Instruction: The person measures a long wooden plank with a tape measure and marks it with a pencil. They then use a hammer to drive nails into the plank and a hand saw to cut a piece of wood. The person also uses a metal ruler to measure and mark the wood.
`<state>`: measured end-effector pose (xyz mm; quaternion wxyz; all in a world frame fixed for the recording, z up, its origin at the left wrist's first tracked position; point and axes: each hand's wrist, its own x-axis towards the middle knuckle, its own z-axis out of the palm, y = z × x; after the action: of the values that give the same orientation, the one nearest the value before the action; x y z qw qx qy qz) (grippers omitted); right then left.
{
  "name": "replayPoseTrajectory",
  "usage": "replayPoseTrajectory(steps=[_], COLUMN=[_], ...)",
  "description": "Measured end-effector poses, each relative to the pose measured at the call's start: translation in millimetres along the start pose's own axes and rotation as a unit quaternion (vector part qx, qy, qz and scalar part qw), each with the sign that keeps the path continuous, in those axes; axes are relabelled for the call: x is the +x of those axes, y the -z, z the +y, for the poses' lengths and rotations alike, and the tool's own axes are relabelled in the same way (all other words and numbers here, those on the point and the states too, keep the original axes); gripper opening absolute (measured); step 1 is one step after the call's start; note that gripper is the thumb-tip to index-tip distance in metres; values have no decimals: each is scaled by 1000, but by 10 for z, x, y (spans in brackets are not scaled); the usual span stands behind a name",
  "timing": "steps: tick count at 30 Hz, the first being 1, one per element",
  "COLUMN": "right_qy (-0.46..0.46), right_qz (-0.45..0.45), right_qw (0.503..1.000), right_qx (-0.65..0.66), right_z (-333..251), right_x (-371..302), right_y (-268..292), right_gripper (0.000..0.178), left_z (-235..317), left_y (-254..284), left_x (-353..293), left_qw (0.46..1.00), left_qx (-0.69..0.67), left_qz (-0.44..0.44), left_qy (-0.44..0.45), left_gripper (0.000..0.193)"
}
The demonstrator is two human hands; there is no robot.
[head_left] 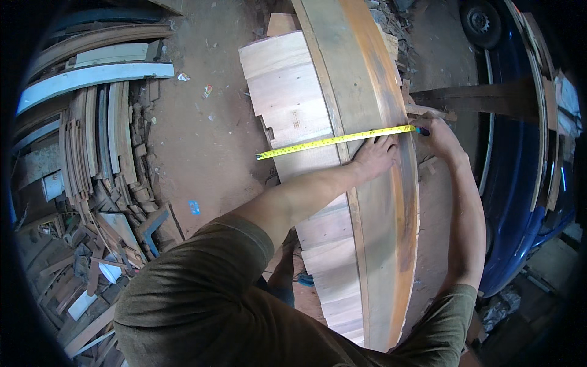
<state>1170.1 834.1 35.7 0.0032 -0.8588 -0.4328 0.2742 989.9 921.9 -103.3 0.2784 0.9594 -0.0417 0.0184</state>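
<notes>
A yellow tape measure (330,142) is pulled out crosswise over a long, wide brown board (348,79) and the row of pale planks (287,92) beside it. Its free end juts past the planks' left edge. At the board's right edge my right hand (441,137) is closed around the other end of the tape, where a small dark part shows; most of the case is hidden by the fingers. My left hand (375,160) lies on the board just below the tape, fingers spread, with the fingertips close to the blade's lower edge.
Stacked timber strips (98,134) and a white curved board (98,76) lie on the left, with wood scraps (79,269) below them. Along the right stands a dark blue vehicle (516,244) with a tyre (481,23). A wooden beam (483,98) reaches toward the board.
</notes>
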Motion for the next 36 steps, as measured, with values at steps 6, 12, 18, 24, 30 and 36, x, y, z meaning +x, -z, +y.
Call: replayPoseTrajectory(steps=[6, 12, 18, 24, 30, 36], right_qy=[12, 8, 33, 36, 36, 59], right_qz=[-13, -28, -14, 10, 11, -31], right_qw=[999, 1000, 999, 999, 999, 997], right_qx=[-31, 1, -21, -11, 24, 23], right_z=[64, 329, 751, 828, 952, 995], right_x=[760, 1098, 1420, 1444, 1455, 1584], right_y=[203, 269, -8, -55, -176, -157], right_gripper=[40, 45, 48, 42, 40, 41], left_z=[-154, -176, -138, -87, -77, -88], left_y=[86, 110, 123, 72, 35, 79], left_x=[85, 115, 207, 264, 288, 291], left_qw=[997, 997, 1000, 1000, 1000, 1000], left_qx=[71, 74, -24, 10, 25, 11], left_qz=[9, 2, 7, -18, -16, 5], left_qy=[-13, -24, 0, 18, 10, 15], left_gripper=[53, 52, 51, 54, 54, 48])
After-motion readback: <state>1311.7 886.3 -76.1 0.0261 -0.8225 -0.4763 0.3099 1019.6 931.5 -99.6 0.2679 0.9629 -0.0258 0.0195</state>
